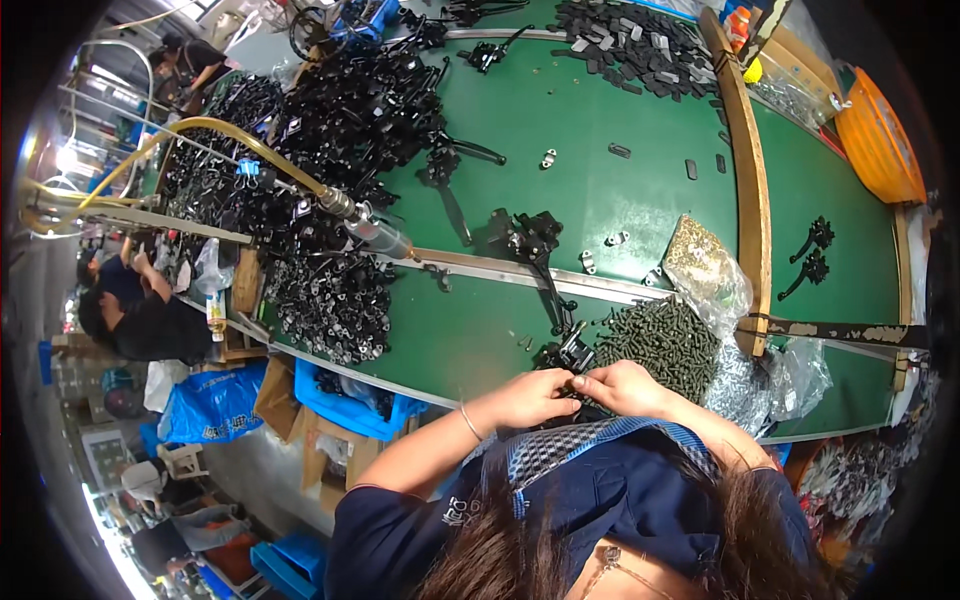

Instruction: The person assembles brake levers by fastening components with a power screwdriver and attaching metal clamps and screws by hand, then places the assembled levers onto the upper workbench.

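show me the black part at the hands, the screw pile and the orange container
Black part [573, 350], head view: on its exposed body.
Screw pile [658, 345], head view: middle of the heap.
Orange container [880, 142], head view: on its side.

Black glossy assembly [573, 349], held, partly hidden, visible end pointing inward over green table [455, 345], near front edge.

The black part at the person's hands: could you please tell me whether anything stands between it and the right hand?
Nothing visible does: the right hand meets the near end of the black part, beside the left hand. The pile of dark screws lies to the part's right, not between them.
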A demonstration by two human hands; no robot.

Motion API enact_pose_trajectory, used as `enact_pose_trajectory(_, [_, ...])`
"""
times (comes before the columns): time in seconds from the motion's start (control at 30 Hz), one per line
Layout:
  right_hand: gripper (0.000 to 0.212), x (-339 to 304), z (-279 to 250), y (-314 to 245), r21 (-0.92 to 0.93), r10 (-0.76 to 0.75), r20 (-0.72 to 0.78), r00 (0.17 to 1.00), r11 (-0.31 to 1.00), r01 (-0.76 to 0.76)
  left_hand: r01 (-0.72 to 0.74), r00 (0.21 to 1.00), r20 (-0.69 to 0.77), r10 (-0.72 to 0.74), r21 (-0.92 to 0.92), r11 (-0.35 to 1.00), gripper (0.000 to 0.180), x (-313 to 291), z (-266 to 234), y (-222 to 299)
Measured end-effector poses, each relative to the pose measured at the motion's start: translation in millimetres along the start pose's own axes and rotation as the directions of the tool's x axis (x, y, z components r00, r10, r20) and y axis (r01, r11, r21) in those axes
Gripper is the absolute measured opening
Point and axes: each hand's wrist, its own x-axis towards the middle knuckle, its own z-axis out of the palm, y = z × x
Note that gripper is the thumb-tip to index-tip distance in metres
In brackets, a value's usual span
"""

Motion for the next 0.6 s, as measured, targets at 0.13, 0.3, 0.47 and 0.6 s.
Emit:
enact_pose_trajectory(0.13, [0.037,-4.2,0.8,12.3,0.225,-0.074,-0.019,0.997,0.971,0.077,-0.047,0.999,-0.009,0.048,0.076,0.996,0.033,5.5,-4.6,4.1])
enact_pose_trajectory(0.3, [0.032,-0.9,16.4,39.7,-0.102,-0.280,-0.215,0.936,0.959,0.264,0.002,0.999,0.053,-0.004,0.042,0.999,0.035,10.9,-10.4,4.6])
enact_pose_trajectory(0.47, [0.027,-1.5,11.7,42.3,0.155,-0.222,-0.160,0.962,0.957,0.247,0.068,0.997,0.034,-0.067,-0.034,0.997,0.037,12.2,-12.6,13.9])
enact_pose_trajectory(0.6, [0.026,-4.6,7.6,47.5,0.000,-0.281,-0.119,0.952,0.959,0.283,0.013,0.999,0.051,-0.012,-0.015,1.000,0.039,17.5,-6.4,9.6])
